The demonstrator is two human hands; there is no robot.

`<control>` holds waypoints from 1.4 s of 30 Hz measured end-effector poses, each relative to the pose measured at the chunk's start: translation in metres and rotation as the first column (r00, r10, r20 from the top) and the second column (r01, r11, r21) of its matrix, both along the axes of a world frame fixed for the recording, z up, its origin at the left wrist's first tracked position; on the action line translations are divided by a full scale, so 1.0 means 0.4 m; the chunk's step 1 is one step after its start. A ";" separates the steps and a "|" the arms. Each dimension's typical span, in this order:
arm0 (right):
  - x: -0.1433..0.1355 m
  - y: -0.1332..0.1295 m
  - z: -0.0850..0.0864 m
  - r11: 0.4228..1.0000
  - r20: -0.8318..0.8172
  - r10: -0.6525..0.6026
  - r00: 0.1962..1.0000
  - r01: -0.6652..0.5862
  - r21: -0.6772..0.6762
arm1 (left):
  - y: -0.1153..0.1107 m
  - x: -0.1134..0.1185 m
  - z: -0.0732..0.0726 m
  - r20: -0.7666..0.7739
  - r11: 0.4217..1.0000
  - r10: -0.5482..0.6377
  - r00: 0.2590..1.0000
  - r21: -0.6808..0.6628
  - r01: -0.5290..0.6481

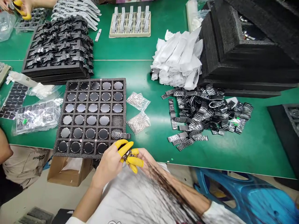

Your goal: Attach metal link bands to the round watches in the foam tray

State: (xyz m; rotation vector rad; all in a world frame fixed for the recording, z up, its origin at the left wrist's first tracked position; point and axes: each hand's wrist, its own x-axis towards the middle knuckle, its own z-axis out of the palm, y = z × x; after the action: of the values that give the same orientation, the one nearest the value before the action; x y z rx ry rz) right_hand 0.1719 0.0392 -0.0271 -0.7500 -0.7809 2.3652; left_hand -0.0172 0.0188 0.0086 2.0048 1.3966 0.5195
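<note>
My left hand (112, 161), with yellow finger covers, is closed on a dark watch (126, 154) just off the near right corner of a foam tray. My right hand (142, 160), also in yellow finger covers, pinches the same watch from the other side. The fingers hide most of the watch. Round watch faces sit in rows in the black foam tray (95, 135). A black metal strap (121, 135) lies across the tray's right edge. Two clear bags of small metal pins (138, 101) lie right of the tray. Farther right is a pile of black link straps (198, 115).
White wrapped bundles (178, 59) and stacked black foam (240, 59) stand at the back right. Stacked trays of black straps (60, 49) stand back left. A beige tray (130, 35) holds pale straps. Another person's hand (22, 9) shows top left. A blue stool (254, 196) stands below the table's edge.
</note>
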 end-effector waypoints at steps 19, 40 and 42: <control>-0.025 -0.040 -0.011 0.973 0.016 -0.213 0.977 0.214 -0.084 | 0.002 0.013 0.012 0.232 0.999 -0.022 0.972 -0.024 0.028; 0.004 -0.030 -0.033 0.993 -0.083 -0.111 0.990 0.108 -0.039 | -0.020 -0.016 -0.018 0.692 0.821 0.403 0.599 -0.562 0.098; 0.012 -0.021 -0.035 0.985 -0.040 -0.143 0.989 0.146 0.092 | -0.030 -0.027 -0.017 0.678 0.753 0.493 0.545 -0.647 0.123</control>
State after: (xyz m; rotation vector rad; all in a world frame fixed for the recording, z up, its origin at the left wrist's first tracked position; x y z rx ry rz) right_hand 0.1765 0.0310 -0.0412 -0.7018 -0.7909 2.1901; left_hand -0.0279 0.0066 0.0020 0.7966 0.9610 0.8196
